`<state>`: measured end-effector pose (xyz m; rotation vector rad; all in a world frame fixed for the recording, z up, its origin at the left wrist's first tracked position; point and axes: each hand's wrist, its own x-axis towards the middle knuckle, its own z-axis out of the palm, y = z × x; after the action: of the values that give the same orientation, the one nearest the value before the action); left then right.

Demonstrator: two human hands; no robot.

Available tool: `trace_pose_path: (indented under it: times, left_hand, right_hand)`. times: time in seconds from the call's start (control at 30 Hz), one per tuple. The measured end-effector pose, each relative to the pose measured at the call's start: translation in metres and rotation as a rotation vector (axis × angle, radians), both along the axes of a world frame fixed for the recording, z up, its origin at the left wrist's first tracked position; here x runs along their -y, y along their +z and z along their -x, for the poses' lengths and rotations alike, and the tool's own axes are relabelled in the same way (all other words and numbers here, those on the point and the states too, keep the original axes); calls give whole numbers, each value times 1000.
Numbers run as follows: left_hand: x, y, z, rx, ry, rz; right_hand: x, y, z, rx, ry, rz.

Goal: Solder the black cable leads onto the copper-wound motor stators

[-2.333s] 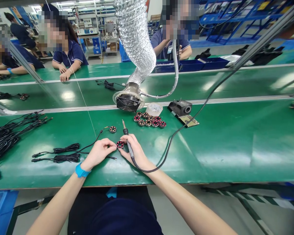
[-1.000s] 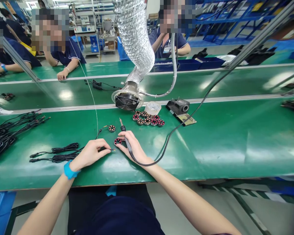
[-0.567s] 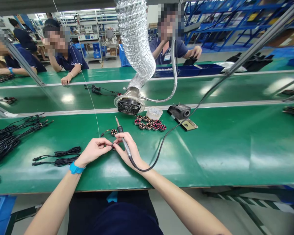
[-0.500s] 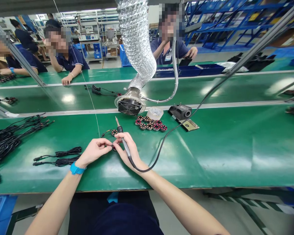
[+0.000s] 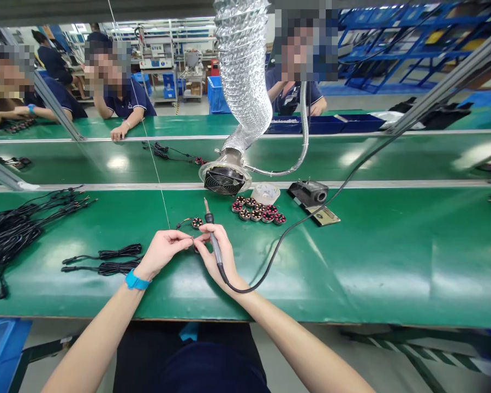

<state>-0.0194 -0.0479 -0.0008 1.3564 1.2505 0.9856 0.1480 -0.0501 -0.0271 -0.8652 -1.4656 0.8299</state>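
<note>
We're pinching floppy wire [image 5: 187, 238] w/ L hand [image 5: 162, 253], gripping soldering iron [image 5: 214, 244] in R hand [image 5: 220, 256], steadying light, delicate round coil part [image 5: 196, 250] at lower centre.

On the desk [image 5: 393, 262], a bundle of cables [image 5: 8, 232] is lying at far left, and 2 coiled cables [image 5: 102, 259] are lying just left of the hands [image 5: 161, 252]. Behind the hands, a cluster of ring-shaped motor parts [image 5: 257, 211] is sitting (a soldering stand [image 5: 309, 192] is standing just right of it), with a fume extractor fan [image 5: 224, 182] standing behind the cluster's left side.
</note>
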Motion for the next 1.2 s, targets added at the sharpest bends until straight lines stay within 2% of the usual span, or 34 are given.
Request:
trace_pose_path:
  times: [0.13,0.23,0.33,0.4,0.57,0.8,0.9,1.03,1.2]
  left_hand:
    - [-1,-4,1,48,16,6]
    - [1,-5,-2,57,0,9]
    - [4,-2,-6,-13,-40,-48]
    - [7,-1,-7,-83,-61,-125]
    - [9,-3,-4,-161,-116,-188]
    - [7,5,6,-305,-211,-179]
    - [7,8,5,-242,-261,-121]
    - [8,7,3,-119,-289,72]
    - [7,4,0,-46,-239,178]
  right_hand:
    - [7,2,2,27,-35,16]
    - [15,9,6,147,-114,-119]
    - [21,16,15,234,-40,-267]
    - [23,17,23,241,33,-291]
    - [18,15,29,241,55,-227]
    - [12,17,-1,177,10,-80]
    - [12,14,-8,169,10,-30]
    - [13,6,-8,192,5,-56]
    - [14,0,-7,205,1,-90]
